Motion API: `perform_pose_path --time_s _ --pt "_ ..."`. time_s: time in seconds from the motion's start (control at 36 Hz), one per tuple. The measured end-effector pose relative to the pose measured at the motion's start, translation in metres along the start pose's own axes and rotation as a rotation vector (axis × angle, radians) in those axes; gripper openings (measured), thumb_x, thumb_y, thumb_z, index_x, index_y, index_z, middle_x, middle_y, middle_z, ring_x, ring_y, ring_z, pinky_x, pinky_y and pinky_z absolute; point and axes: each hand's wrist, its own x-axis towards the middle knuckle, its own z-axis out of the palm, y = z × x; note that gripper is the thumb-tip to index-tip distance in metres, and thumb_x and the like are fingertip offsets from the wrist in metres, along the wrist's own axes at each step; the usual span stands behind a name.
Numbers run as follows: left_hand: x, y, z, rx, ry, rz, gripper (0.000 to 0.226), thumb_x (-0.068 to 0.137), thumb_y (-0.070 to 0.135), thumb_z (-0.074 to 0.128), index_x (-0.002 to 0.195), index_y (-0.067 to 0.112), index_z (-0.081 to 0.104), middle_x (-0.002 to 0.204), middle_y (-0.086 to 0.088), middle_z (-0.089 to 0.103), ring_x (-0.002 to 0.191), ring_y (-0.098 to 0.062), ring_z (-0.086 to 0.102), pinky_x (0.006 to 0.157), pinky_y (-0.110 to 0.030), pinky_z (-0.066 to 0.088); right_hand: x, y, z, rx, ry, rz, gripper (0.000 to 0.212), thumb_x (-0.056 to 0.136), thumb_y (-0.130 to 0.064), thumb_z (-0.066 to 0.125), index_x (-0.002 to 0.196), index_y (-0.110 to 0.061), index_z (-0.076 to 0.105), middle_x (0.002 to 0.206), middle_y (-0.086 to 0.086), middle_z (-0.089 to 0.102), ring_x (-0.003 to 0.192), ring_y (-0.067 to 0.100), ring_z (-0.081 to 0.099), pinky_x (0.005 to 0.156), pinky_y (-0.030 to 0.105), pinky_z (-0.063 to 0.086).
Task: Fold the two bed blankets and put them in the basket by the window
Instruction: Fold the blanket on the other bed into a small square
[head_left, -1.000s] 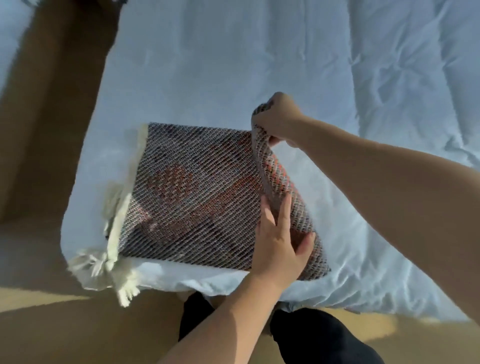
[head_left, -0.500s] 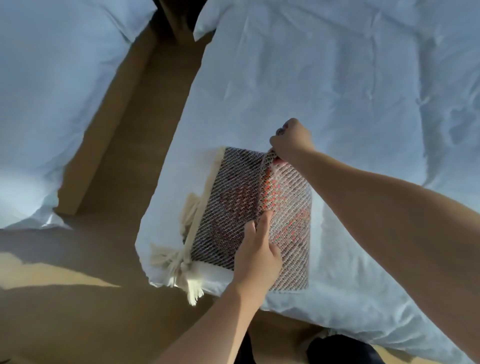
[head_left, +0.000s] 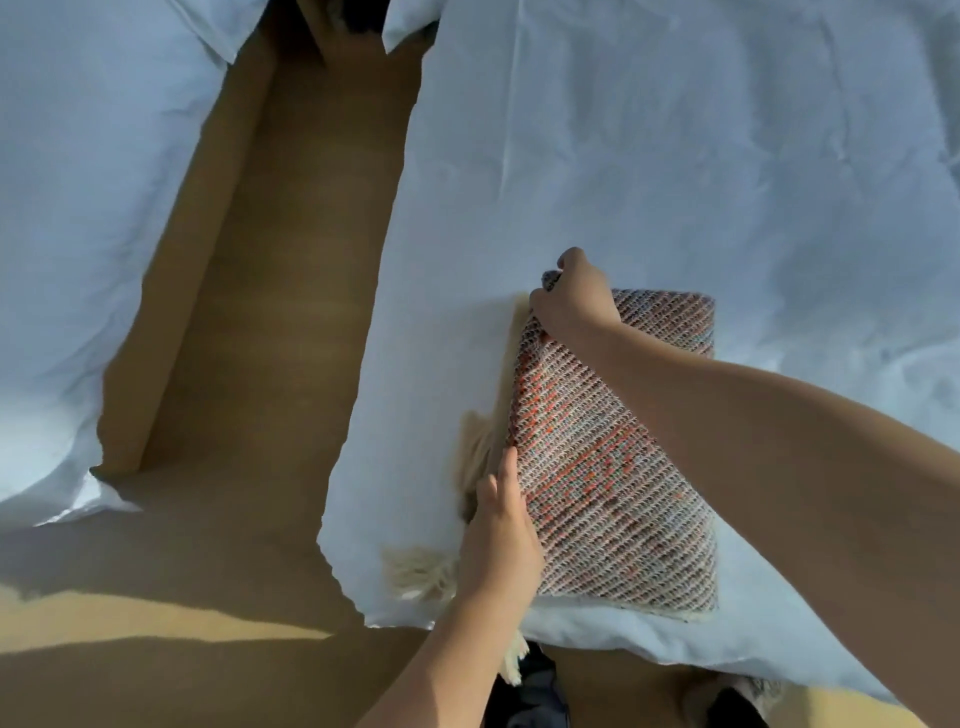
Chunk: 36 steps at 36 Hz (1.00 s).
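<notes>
**While one hand pinches, the other lies flat**

Where the right hand (head_left: 571, 299) curls its fingers round the far left corner of the folded blanket (head_left: 618, 467), the cloth is pinched tight. The left hand (head_left: 501, 525) lies with straight fingers along the near left edge, touching it without gripping. The blanket (woven in red, white and dark threads) sits as a thick rectangle on the near left corner of the white bed (head_left: 623, 156). Cream fringe (head_left: 421, 571) pokes out from under its left side, beside the left wrist. Tan floor (head_left: 270, 338) lies beyond, and past it, on the left, a second white bed (head_left: 78, 208).
</notes>
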Motion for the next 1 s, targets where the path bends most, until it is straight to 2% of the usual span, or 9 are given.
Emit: perform_pose_path --time_s 0.08,0.25,0.42,0.56,0.61,0.69,0.81,0.89,1.0 --pt "0.011 -0.018 0.006 0.016 -0.049 0.011 0.067 0.097 0.01 0.039 0.152 0.024 0.004 0.142 -0.006 0.036 0.094 -0.025 0.063 0.072 -0.034 0.055 0.008 0.006 0.02 -0.003 0.017 0.016 0.031 0.087 -0.008 0.051 0.117 -0.009 0.043 0.104 0.004 0.052 0.085 0.028 0.061 0.069 0.041 0.057" --pt "0.028 -0.039 0.02 0.027 -0.123 0.027 0.071 0.098 0.01 0.038 0.152 0.026 -0.006 0.155 -0.006 0.024 0.103 -0.023 0.062 0.079 -0.032 0.055 0.019 0.024 0.045 -0.088 0.101 -0.024 0.031 0.096 -0.025 0.047 0.12 -0.006 0.043 0.093 0.01 0.058 0.077 0.026 0.058 0.052 0.029 0.039" --pt "0.025 -0.041 0.028 0.067 -0.03 0.074 0.079 0.087 0.006 0.051 0.152 0.017 0.008 0.154 -0.014 0.026 0.112 -0.032 0.06 0.086 -0.037 0.055 0.017 0.033 0.052 -0.064 0.099 -0.105 0.042 0.097 -0.029 0.048 0.131 -0.008 0.038 0.09 0.01 0.062 0.069 0.022 0.056 0.046 0.029 0.035" --pt "0.052 -0.025 0.033 0.228 0.174 0.273 0.063 0.085 0.023 0.036 0.145 0.003 0.031 0.15 -0.02 0.034 0.139 -0.035 0.028 0.114 -0.051 0.024 -0.004 0.06 0.038 -0.277 0.078 -0.473 0.047 0.096 -0.023 0.051 0.136 0.0 0.043 0.126 0.02 0.05 0.112 0.033 0.051 0.094 0.038 0.043" --pt "0.066 -0.015 0.033 0.294 0.161 0.305 0.062 0.092 0.035 0.031 0.145 0.003 0.032 0.153 -0.021 0.027 0.141 -0.034 0.023 0.116 -0.048 0.011 -0.003 0.083 0.028 -0.51 0.057 -0.602 0.053 0.096 -0.029 0.049 0.139 0.001 0.043 0.14 0.023 0.044 0.131 0.039 0.039 0.113 0.049 0.03" --pt "0.079 -0.003 0.035 0.351 0.124 0.321 0.066 0.096 0.044 0.023 0.15 0.008 0.019 0.159 -0.015 0.008 0.146 -0.031 0.012 0.117 -0.041 -0.003 -0.002 0.113 0.003 -0.77 -0.016 -0.541 0.067 0.099 -0.049 0.029 0.151 -0.008 0.023 0.159 0.015 0.016 0.148 0.03 0.008 0.121 0.042 0.001" --pt "0.096 0.001 0.037 0.292 0.171 0.343 0.066 0.096 0.044 0.031 0.148 0.005 0.028 0.156 -0.02 0.019 0.139 -0.039 0.029 0.113 -0.047 0.022 0.001 0.145 -0.031 -0.851 0.035 -0.356 0.077 0.096 -0.06 0.016 0.154 -0.011 0.007 0.162 0.01 -0.001 0.149 0.024 -0.006 0.12 0.04 -0.007" --pt "0.12 -0.001 0.037 0.298 0.099 0.354 0.063 0.1 0.047 0.025 0.139 -0.002 0.035 0.14 -0.036 0.039 0.116 -0.052 0.052 0.086 -0.058 0.052 0.002 0.158 -0.049 -0.808 0.046 -0.196 0.078 0.096 -0.059 0.018 0.153 -0.008 0.003 0.161 0.012 -0.005 0.148 0.026 -0.01 0.12 0.04 -0.008" --pt "0.125 0.0 0.04 0.244 0.04 0.288 0.073 0.098 0.054 0.017 0.141 -0.003 0.034 0.14 -0.041 0.034 0.111 -0.058 0.052 0.078 -0.061 0.051 -0.014 0.159 -0.047 -0.776 0.059 -0.142 0.078 0.097 -0.056 0.018 0.153 -0.005 0.001 0.16 0.015 -0.009 0.147 0.03 -0.013 0.12 0.041 -0.007"
